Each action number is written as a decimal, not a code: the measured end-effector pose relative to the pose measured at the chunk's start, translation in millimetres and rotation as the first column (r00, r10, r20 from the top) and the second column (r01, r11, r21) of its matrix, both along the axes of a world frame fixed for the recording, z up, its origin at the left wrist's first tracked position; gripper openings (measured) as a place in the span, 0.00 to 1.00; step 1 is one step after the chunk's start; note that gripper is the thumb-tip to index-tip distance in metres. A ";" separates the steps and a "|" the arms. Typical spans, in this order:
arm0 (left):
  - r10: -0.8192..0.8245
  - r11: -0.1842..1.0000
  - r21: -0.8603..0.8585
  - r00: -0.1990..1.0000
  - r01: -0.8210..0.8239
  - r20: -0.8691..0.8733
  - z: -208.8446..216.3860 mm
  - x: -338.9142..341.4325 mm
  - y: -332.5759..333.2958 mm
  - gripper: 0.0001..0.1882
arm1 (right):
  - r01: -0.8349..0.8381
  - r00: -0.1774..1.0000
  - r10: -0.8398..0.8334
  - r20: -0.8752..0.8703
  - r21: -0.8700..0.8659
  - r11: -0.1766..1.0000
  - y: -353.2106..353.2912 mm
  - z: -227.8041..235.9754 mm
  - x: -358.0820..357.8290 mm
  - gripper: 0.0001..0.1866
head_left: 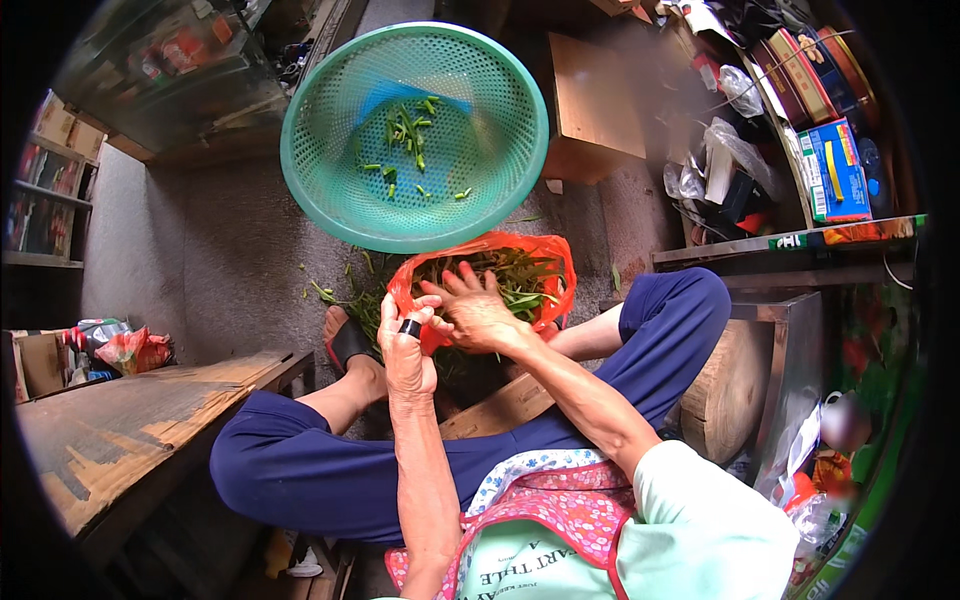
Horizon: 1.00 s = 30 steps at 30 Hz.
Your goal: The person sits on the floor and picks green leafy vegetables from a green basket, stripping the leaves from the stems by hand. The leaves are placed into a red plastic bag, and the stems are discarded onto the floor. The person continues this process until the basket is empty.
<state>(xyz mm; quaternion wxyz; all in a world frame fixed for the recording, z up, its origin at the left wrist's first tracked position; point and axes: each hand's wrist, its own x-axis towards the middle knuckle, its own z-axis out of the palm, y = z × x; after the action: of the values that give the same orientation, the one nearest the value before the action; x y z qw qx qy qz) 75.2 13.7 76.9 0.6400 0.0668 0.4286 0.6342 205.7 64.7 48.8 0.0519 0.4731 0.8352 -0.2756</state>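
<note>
A red plastic bag [560, 262] full of leafy green stems [520, 298] stands open between my feet. My right hand [482, 312] reaches over its near rim, with fingers spread and pressed onto the greens. My left hand [405, 355] is at the bag's near left side, its fingers curled. A black band [410, 327] goes round one of its fingers. Whatever those fingers hold, if anything, is too small or hidden to name. Just beyond the bag is a green plastic colander basket [415, 240], with several short cut green stem pieces [408, 130] in its bottom.
Loose green bits [325, 292] lie on the grey floor beside my foot. A worn wooden bench [150, 410] is at the left. A cardboard box [595, 100] stands behind the basket at right. Cluttered shelves [790, 240] and a round log [728, 375] are on my right.
</note>
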 end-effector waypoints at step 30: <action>-0.237 0.841 0.007 0.380 0.542 -0.894 -78.1 71.6 -55.2 0.12 | 0.391 0.757 -0.027 -0.653 0.419 0.820 -33.7 55.5 45.7 0.42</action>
<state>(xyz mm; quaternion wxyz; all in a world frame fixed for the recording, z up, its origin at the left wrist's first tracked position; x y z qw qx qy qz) 146.8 -41.5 -1.1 0.4479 0.5728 0.5603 0.3967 251.4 31.0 104.3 -0.3911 0.4449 0.7859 -0.1772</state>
